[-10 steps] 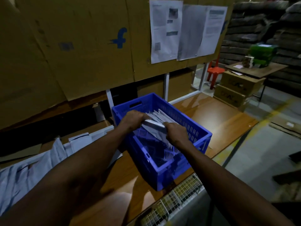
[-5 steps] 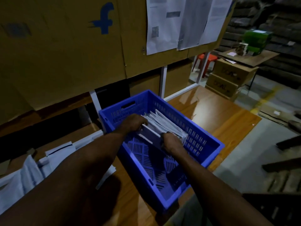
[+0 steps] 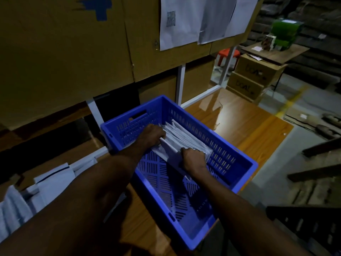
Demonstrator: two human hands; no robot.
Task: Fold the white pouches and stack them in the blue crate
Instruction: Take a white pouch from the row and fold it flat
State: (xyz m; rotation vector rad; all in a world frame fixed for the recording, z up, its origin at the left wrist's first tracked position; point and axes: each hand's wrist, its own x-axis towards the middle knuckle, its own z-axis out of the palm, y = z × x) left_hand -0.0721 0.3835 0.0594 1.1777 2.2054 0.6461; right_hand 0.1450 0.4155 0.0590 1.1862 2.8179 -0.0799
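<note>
A second ago I had the folded pouch [image 3: 170, 153] lifted above the blue crate [image 3: 238, 164], pinched between both hands. Now it is down inside, stood on edge against the row of folded pouches [image 3: 186, 138] at the crate's far end. My left hand [image 3: 152, 134] grips its left end and my right hand [image 3: 193, 160] its right end, both sunk below the crate's rim.

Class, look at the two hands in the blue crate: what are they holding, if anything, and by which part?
Both hold one folded white pouch, the nearest of the row: left hand at its far end, right hand at its near end, along the top edge.
</note>
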